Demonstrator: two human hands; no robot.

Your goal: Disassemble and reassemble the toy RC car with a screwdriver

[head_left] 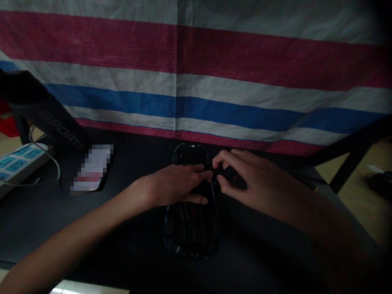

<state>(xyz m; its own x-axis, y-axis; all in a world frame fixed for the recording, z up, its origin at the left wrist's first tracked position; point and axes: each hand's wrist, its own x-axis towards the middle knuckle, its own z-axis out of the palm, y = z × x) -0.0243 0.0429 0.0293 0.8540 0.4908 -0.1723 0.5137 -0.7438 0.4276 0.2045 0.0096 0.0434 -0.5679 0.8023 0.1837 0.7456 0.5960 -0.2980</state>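
A dark toy car [192, 234] with thin light-blue edges lies lengthwise in front of me on the black table; its wheels show at the sides and a small red dot is near its middle. Across the car's middle rests my left hand [177, 183], palm down, fingers stretched and thumb apart, covering part of it. My right hand [245, 175] is at the car's right side, with thumb and index finger curved and a dark gap between them. A thin blue-edged part sticks out beside the car near these fingertips. Dim light hides fine details.
A phone [93, 167] with a blurred-out screen lies to the left. Beyond it are a white power strip [21, 163] with a cable and a black support [58, 118] marked SPORT. A striped red, white and blue sheet [196, 53] hangs behind the table [128, 245].
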